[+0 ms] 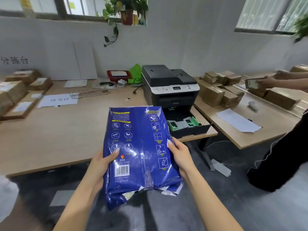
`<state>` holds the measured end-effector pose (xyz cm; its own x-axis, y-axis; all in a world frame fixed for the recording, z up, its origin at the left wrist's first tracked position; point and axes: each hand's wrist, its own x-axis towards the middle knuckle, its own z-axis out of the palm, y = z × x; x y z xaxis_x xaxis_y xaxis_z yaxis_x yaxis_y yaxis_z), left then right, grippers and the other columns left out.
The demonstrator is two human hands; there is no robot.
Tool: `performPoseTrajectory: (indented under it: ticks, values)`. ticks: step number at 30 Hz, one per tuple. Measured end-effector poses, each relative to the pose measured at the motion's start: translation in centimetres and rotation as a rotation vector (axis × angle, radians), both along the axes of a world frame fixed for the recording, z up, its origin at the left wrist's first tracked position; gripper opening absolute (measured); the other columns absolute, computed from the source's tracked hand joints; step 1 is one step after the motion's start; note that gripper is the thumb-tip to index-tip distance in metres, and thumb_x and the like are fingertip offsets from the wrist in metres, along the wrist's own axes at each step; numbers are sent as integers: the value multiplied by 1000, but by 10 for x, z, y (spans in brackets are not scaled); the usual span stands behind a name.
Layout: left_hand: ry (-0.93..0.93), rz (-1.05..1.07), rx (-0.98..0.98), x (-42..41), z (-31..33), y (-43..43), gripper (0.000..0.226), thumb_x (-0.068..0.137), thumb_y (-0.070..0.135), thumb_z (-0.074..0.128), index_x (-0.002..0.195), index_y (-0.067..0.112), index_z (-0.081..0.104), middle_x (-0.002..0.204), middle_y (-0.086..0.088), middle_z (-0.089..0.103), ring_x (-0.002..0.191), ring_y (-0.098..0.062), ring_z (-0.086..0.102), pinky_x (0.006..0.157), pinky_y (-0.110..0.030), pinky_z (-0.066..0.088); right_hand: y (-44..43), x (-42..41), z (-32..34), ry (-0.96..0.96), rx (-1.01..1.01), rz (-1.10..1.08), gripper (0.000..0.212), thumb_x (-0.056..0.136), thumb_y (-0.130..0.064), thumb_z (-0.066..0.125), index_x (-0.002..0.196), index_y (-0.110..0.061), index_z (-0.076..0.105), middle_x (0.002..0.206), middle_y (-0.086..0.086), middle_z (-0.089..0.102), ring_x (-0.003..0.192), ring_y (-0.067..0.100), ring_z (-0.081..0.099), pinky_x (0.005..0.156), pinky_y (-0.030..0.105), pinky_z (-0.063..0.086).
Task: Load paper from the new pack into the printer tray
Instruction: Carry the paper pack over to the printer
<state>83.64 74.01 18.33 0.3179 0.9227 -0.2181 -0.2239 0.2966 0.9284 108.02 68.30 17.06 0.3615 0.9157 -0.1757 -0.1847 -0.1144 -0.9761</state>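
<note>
Here the left hand (pixel 100 165) and right hand (pixel 180 155) each grasp a side edge of the blue paper pack (pixel 140 154), its near end torn, held in the air before the worktop (pixel 66 130). Beyond it, the printer (pixel 168 85) has its paper tray (pixel 186 124) pulled out.

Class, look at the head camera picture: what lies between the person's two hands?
The blue paper pack, gripped by the left hand and right hand on opposite edges; nothing else shows between them.
</note>
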Motion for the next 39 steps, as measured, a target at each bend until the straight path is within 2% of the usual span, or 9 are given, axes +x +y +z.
performPoseTrajectory:
  ticks: [8, 11, 14, 21, 25, 28, 32, 36, 39]
  values:
    - [63, 55, -26, 50, -16, 72, 15, 87, 11, 60, 100, 18, 62, 85, -4, 78, 70, -22, 74, 62, -37, 60, 80, 49, -17, 5, -29, 22, 24, 96, -22, 53, 117, -17, 63, 106, 8, 75, 96, 26, 71, 85, 43, 57]
    - [115, 114, -29, 72, -25, 98, 12, 87, 11, 60, 94, 21, 63, 78, 0, 78, 66, -19, 73, 70, -39, 58, 114, 71, -23, 10, -50, 76, 21, 97, -22, 52, 114, -18, 63, 103, 7, 74, 90, 21, 71, 84, 42, 56]
    - [169, 153, -26, 87, -33, 118, 11, 87, 15, 62, 96, 20, 64, 89, -2, 77, 75, -23, 71, 75, -39, 56, 147, 90, -30, -20, -61, 121, 26, 97, -22, 52, 120, -18, 61, 105, 7, 74, 90, 21, 70, 83, 42, 57]
    - [180, 261, -104, 97, -59, 170, 14, 86, 11, 62, 100, 14, 66, 91, -7, 76, 76, -25, 72, 77, -41, 57, 221, 99, -48, -82, -105, 221, 26, 99, -18, 48, 120, -14, 63, 102, 5, 74, 81, 13, 70, 60, 19, 56]
    - [174, 299, -166, 95, -78, 218, 11, 87, 8, 60, 97, 11, 65, 71, -4, 77, 59, -20, 72, 56, -34, 60, 269, 93, -69, -70, -154, 228, 27, 99, -16, 46, 118, -9, 64, 104, 7, 74, 84, 15, 72, 69, 30, 60]
    - [166, 313, -190, 91, -93, 258, 17, 86, 5, 60, 103, 11, 62, 79, -9, 75, 59, -21, 72, 55, -34, 60, 305, 87, -85, -43, -209, 213, 26, 99, -18, 46, 114, -10, 65, 105, 11, 74, 94, 28, 71, 82, 46, 58]
    - [206, 285, -225, 89, -116, 306, 16, 87, 4, 60, 101, 10, 63, 70, -2, 76, 57, -18, 72, 52, -30, 58, 351, 84, -106, -64, -278, 169, 21, 98, -18, 47, 99, -22, 68, 101, 9, 75, 91, 27, 70, 83, 47, 57]
    - [269, 282, -269, 96, -132, 343, 12, 85, 2, 62, 90, 13, 63, 69, -3, 75, 52, -14, 70, 49, -27, 57, 383, 88, -131, -86, -355, 142, 23, 99, -20, 47, 112, -14, 65, 102, 10, 74, 95, 30, 71, 84, 50, 57]
    - [335, 315, -319, 102, -147, 369, 14, 81, 5, 67, 95, 6, 64, 85, -14, 72, 65, -24, 71, 63, -38, 59, 405, 91, -148, -92, -418, 144, 24, 99, -22, 46, 115, -15, 63, 103, 9, 74, 93, 29, 71, 83, 49, 58]
